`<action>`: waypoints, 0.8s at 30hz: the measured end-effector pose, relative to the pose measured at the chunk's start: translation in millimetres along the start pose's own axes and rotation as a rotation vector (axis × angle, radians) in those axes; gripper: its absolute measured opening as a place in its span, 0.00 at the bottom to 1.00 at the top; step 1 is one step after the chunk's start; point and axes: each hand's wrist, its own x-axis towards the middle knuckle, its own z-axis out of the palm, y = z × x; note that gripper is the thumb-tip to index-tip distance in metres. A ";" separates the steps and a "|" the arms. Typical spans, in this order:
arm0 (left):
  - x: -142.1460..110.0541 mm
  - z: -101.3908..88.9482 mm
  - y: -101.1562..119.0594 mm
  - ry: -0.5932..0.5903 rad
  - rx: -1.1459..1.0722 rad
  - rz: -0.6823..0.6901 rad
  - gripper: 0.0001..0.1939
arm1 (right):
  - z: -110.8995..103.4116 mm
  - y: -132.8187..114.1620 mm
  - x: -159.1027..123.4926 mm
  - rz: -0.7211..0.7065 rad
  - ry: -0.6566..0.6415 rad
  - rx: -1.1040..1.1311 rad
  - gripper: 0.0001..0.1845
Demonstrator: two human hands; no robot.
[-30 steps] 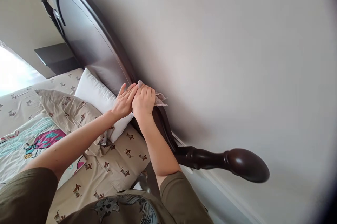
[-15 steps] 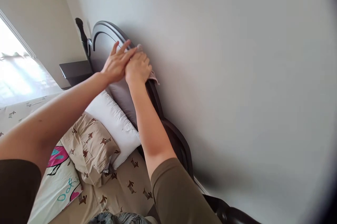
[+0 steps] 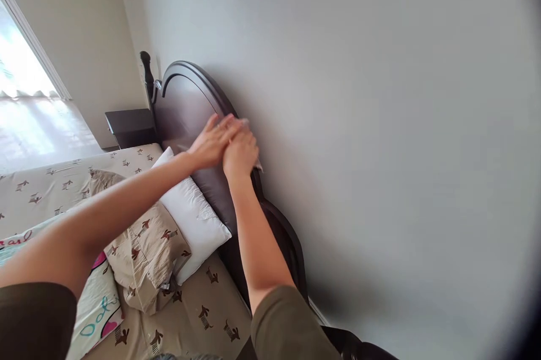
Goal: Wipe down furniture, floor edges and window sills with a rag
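Observation:
My right hand [image 3: 240,152] is wrapped over the curved top edge of a dark wooden headboard [image 3: 190,98], gripping a pale pinkish cloth [image 3: 259,167]. Only small bits of the cloth show past the fingers; the rest is hidden beneath the hand. Against it lies my left hand [image 3: 212,143], its fingers stretched out and overlapping the knuckles and cloth, slightly blurred. Below the hands, a white pillow [image 3: 196,225] leans on the headboard, with a beige dog-print pillow [image 3: 146,241] in front of it.
The bed has a beige dog-print sheet [image 3: 215,306] and a colourful printed cover or pillow [image 3: 99,315]. A plain wall [image 3: 380,123] rises close behind the headboard. At the far side are a dark bedside table [image 3: 131,123], a bedpost [image 3: 146,70] and a curtained window [image 3: 29,84].
Both hands, together with the cloth, have slid up along the headboard's edge, then slightly back down it. The camera view has shifted, bringing the window and the far bedside table further into sight.

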 end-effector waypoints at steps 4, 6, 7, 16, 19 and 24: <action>-26.2 30.7 49.2 -0.017 -0.040 0.236 0.28 | 5.7 43.4 -68.8 0.193 -0.010 -0.083 0.25; -25.7 29.2 46.7 -0.006 -0.039 0.245 0.28 | 8.9 40.3 -68.6 0.215 0.014 -0.096 0.26; -22.0 24.5 39.7 0.002 -0.036 0.229 0.29 | 9.5 33.4 -60.4 0.212 0.031 -0.101 0.26; 48.0 -18.4 -98.5 -0.042 -0.018 -0.040 0.34 | 22.9 -59.9 92.0 -0.074 0.012 -0.135 0.25; 62.7 -13.2 -148.7 -0.025 -0.011 -0.146 0.38 | 47.8 -84.1 146.0 -0.197 -0.037 -0.087 0.24; 63.6 -21.5 -206.5 0.018 0.004 -0.289 0.36 | 70.1 -137.9 206.5 -0.302 -0.197 -0.007 0.29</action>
